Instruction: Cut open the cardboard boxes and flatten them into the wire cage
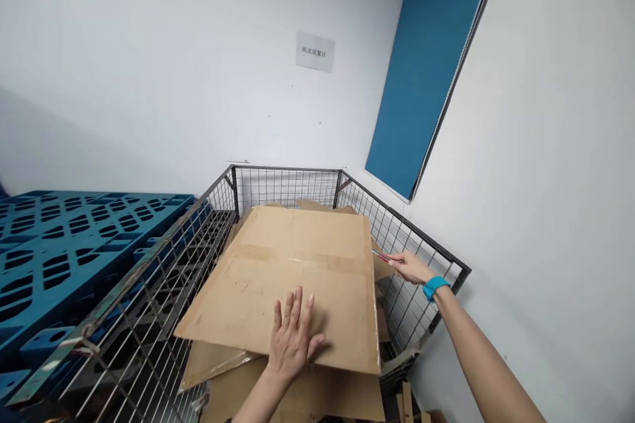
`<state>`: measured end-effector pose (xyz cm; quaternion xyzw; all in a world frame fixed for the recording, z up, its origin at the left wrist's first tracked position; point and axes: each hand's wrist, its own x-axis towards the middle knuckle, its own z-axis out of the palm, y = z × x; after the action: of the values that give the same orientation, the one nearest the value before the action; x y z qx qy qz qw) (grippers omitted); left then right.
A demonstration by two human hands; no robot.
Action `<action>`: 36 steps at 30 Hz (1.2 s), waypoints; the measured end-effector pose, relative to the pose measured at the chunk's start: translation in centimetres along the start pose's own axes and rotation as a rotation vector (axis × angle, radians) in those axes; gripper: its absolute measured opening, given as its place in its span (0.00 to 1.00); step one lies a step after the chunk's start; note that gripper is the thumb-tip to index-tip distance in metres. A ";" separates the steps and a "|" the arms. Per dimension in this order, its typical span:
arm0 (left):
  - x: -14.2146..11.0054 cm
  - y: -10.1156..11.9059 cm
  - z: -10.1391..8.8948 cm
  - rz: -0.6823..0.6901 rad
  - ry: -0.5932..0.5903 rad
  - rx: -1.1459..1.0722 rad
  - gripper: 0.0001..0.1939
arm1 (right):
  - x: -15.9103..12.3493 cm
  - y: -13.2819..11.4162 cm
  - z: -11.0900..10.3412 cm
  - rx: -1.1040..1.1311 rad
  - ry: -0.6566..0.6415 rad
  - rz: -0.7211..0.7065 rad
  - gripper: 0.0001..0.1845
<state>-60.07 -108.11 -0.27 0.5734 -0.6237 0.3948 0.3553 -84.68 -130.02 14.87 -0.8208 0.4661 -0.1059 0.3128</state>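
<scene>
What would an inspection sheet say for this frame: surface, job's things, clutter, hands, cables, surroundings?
Surface: wire mesh cage filled with flattened cardboard.
Job's things: top cardboard sheet, flat, taped seam across it.
Clutter: loose cardboard pieces beneath and beside it.
Hands: left hand pressed flat on the sheet; right hand at its right edge, pinching a thin red-tipped tool; blue wristband.
Cables: nothing seen.
Surroundings: blue plastic pallets left, white walls, small wall sign, blue panel.

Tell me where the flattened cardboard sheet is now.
The flattened cardboard sheet lies atop the pile inside the wire cage, under the left hand, right of the blue pallets.
</scene>
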 end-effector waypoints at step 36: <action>1.1 3.2 0.4 -0.051 -0.030 -0.090 0.21 | -10.1 1.4 5.1 -0.291 0.098 -0.029 0.29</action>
<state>-63.31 -108.86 0.24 0.5783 -0.6313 0.3488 0.3813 -88.83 -120.01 11.24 -0.8579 0.4794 -0.0816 0.1657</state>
